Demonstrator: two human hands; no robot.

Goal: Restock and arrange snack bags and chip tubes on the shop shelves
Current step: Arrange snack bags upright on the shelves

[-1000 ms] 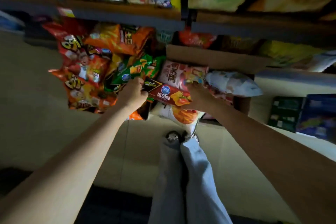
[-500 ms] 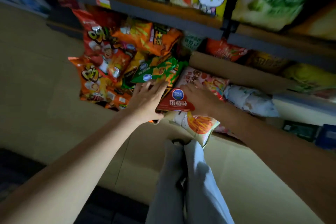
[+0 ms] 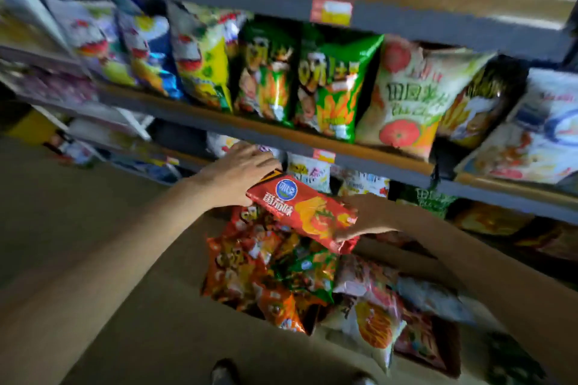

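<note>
**Red bag lifted, shelf slot next**

Restocking is at the carry step: you have the red bag [image 3: 308, 217] up out of the box [image 3: 316, 350] and level with the lower shelf [image 3: 353, 162]. Your right hand [image 3: 364, 217] holds its right end, fingers curled round the edge. Your left hand [image 3: 240, 172] lies flat over the far left corner, fingers fairly straight, steadying more than clasping. The bag hangs tilted, left end higher and farther, right end lower and nearer, spanning the gap between both hands and clear of the loose bags below.

Next, I judge, you need a free slot. The lower shelf just beyond the bag shows white bags [image 3: 308, 170] already standing, so pick a gap, stand the bag upright, and slide it in face out. Motion blur hides the labels further along.
</note>
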